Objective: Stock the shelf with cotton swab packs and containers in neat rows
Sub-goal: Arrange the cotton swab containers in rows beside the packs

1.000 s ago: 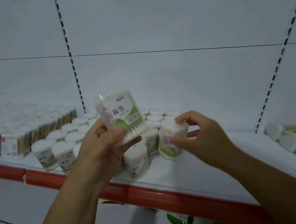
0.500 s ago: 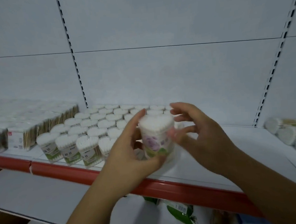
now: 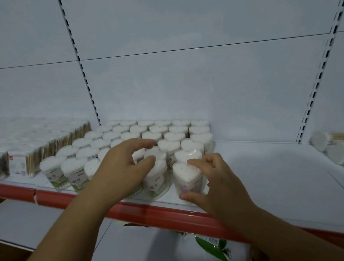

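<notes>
Shelf (image 3: 272,174), white w/ red front lip (image 3: 152,215), carries heart-lidded containers (image 3: 159,131) in rows, left of ctr. L hand (image 3: 121,170): fingers loosely curled over front-row tops; grip cannot be confirmed. R hand (image 3: 215,182): thumb at base, fingers curled on top, gripping end container (image 3: 187,176) at the block's 5 o'clock corner, near the lip. Unit upright, long axis vertical, heart tip toward 6 o'clock.

Under the right hand (image 3: 215,180) I saw a container (image 3: 188,180) of clear, glossy plastic, full of fluffy cotton tips. Right of that hand the shelf (image 3: 272,174) looked smooth, matt painted metal; its edge strip (image 3: 162,214) below both hands was shiny red. Left of the left hand (image 3: 116,169), packs (image 3: 34,158) showed wooden sticks.
</notes>
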A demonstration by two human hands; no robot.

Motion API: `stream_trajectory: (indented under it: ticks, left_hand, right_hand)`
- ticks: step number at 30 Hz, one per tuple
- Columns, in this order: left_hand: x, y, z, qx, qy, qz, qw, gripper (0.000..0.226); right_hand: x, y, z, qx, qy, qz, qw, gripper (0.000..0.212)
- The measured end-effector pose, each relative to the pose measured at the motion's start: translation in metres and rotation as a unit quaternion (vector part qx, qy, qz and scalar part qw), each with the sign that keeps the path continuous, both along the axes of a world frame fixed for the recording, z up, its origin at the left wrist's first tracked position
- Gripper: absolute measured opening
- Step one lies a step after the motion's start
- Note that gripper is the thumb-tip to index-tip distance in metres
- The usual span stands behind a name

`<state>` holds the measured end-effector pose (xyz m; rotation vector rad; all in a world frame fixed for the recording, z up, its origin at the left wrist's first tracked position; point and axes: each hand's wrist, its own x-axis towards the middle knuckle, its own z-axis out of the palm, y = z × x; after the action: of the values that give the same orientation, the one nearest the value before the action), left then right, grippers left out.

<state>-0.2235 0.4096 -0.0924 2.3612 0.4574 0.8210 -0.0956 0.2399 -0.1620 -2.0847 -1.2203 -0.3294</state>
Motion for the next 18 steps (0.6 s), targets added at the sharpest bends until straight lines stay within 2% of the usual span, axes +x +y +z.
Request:
stream_trajectory:
  ticks: [4,7,10,12,15,18]
  left_hand:
    - [0.005,-0.004,-0.013,0.006,0.014,0.021,1.000,0.022]
    - [0.009,-0.017,-0.016,-0.007,-0.007,0.033,0.999,0.021]
    - [0.019,-0.037,-0.008,0.001,-0.033,0.012,0.999,0.020]
    - [0.030,-0.053,0.001,0.007,-0.056,-0.019,0.998,0.017]
    - [0.053,-0.083,0.012,0.007,-0.105,-0.102,0.989,0.011]
    - [0.084,-0.122,0.007,-0.028,-0.106,-0.207,0.972,0.022]
  right_hand:
    - [0.006,-0.001,-0.011,0.003,0.044,0.039,0.998,0.085]
    - [0.007,-0.002,-0.016,0.029,0.099,0.059,0.993,0.093]
    - [0.007,-0.002,-0.015,0.051,0.116,0.053,0.991,0.095]
    - [0.005,-0.003,-0.010,0.079,0.145,0.052,0.985,0.086]
    - [0.009,-0.019,0.000,0.133,0.154,0.073,0.976,0.056]
    - [0.031,-0.072,0.013,0.136,0.154,0.044,0.978,0.029]
